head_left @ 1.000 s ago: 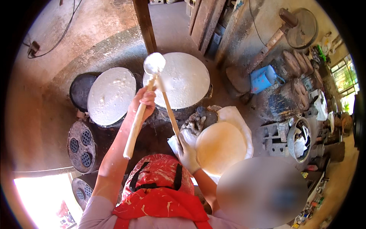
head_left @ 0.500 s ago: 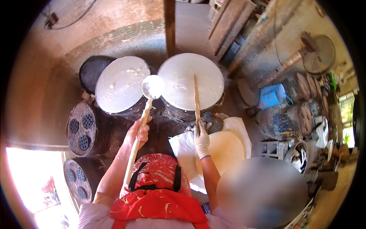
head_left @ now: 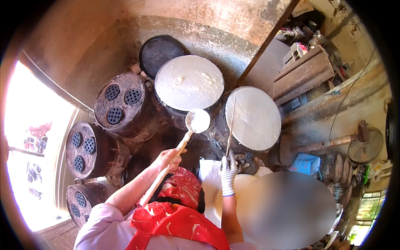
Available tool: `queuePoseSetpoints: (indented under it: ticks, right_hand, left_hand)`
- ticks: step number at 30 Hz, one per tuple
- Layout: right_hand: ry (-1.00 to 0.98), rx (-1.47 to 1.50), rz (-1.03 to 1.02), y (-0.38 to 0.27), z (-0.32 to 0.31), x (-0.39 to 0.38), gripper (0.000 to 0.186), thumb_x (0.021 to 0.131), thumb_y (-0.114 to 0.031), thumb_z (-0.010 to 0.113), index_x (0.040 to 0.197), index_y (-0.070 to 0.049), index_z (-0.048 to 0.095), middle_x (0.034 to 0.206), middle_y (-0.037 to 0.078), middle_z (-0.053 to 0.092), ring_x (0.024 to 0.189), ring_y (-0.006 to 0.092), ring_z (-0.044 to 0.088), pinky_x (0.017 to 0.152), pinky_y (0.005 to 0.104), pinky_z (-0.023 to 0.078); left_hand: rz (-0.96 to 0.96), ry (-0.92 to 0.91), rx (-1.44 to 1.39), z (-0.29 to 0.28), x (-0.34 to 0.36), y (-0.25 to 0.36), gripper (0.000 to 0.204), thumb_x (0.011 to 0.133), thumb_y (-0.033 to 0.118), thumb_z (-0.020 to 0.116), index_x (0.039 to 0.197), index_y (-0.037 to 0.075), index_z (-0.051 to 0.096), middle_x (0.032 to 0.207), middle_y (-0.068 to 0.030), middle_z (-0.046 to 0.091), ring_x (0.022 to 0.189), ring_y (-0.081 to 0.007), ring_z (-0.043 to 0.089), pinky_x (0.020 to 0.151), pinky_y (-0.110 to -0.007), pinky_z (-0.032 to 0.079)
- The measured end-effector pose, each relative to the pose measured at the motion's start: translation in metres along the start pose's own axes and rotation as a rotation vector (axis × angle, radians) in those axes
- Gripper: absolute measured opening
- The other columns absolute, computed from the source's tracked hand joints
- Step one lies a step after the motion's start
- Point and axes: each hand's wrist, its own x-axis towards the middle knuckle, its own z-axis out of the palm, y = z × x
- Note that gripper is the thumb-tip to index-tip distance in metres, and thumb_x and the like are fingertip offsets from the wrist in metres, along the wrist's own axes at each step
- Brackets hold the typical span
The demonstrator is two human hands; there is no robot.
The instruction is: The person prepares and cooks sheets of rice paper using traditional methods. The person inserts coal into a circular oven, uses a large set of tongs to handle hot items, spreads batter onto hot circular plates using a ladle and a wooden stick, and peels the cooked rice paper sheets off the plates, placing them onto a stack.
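My left hand (head_left: pixel 167 160) is bare and closed around the long pale handle of a ladle (head_left: pixel 197 121), whose bowl is coated white inside. The bowl hangs at the near edge of a round griddle covered with white batter (head_left: pixel 189 85), which has a few lumps on it. On my right hand (head_left: pixel 229 171) is a striped knit glove, and its fingers grip a thin wooden stick (head_left: pixel 231 125). That stick reaches along the left side of a second round griddle covered in a smooth white layer (head_left: pixel 258 121). Whether it touches the layer, I cannot tell.
Drum-shaped stoves holding perforated briquettes (head_left: pixel 114 115) stand at the left. Behind the left griddle leans a dark round lid (head_left: pixel 160 54). Pale round sheets (head_left: pixel 241 183) lie by my right wrist, partly behind a blurred oval. A blue container (head_left: pixel 306 163) stands farther right.
The view has turned left, bringing more stoves into sight. My ladle has come nearer, away from the gap between the griddles. The stick has shifted from the right griddle's middle toward its left edge.
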Motion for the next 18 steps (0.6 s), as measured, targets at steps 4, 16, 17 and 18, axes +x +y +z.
queuePoseSetpoints:
  ticks: [4,16,17,18]
  right_hand:
    - [-0.009,-0.643,-0.71,0.004,0.018,0.01,0.037,0.089,-0.012,0.053,0.125,-0.006,0.047,0.072,-0.001,0.051,0.057,0.0054,0.045,0.052,0.0206,0.041]
    - [-0.429,-0.708,-0.324,-0.097,0.249,-0.109,0.076,0.083,-0.029,0.058,0.14,-0.007,0.013,0.067,0.024,0.059,0.054,0.0426,0.056,0.046,0.0502,0.043]
    - [-0.475,-0.691,-0.387,-0.092,0.257,-0.107,0.077,0.084,-0.028,0.057,0.14,-0.007,0.009,0.067,0.024,0.059,0.053,0.0411,0.057,0.045,0.049,0.042]
    - [-0.511,-0.715,-0.372,-0.092,0.263,-0.106,0.077,0.084,-0.028,0.057,0.14,-0.008,0.009,0.068,0.024,0.059,0.053,0.0408,0.056,0.045,0.0488,0.042]
  left_hand:
    - [0.074,0.022,0.117,-0.025,-0.024,0.014,0.039,0.091,0.028,0.045,0.117,-0.001,0.047,0.063,0.0013,0.04,0.042,-0.0045,0.034,0.039,-0.018,0.029]
    - [0.36,0.229,0.293,-0.105,-0.077,0.063,0.039,0.084,0.038,0.06,0.098,0.001,0.059,0.073,-0.0035,0.062,0.043,-0.0033,0.041,0.039,-0.017,0.033]
    - [0.381,0.295,0.282,-0.102,-0.078,0.067,0.035,0.084,0.035,0.06,0.093,0.001,0.06,0.07,-0.0021,0.061,0.043,-0.0034,0.042,0.039,-0.018,0.033]
    - [0.372,0.277,0.266,-0.101,-0.079,0.071,0.032,0.085,0.032,0.06,0.093,0.0,0.06,0.07,-0.0023,0.061,0.042,-0.0036,0.042,0.039,-0.017,0.033]
